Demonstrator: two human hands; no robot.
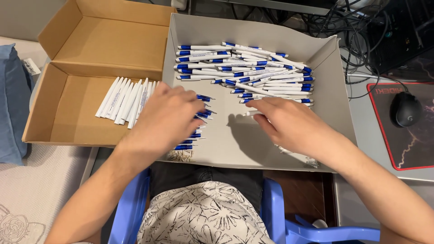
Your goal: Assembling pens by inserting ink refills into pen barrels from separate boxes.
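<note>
A heap of white pens with blue clips (253,72) lies at the back of a flat grey cardboard tray (325,95). My left hand (165,119) rests palm down on a smaller row of these pens (201,113) at the tray's left side, covering most of them. My right hand (287,124) lies over the tray's middle, fingers curled around a white pen (251,113) whose tip sticks out to the left. An open brown cardboard box (68,113) on the left holds a neat row of white pens (126,99).
A black computer mouse (406,108) sits on a red-edged dark mouse pad (407,144) to the right. Cables (352,27) tangle behind the tray. A blue plastic chair (280,217) is beneath me, and a blue cloth (11,104) lies at far left.
</note>
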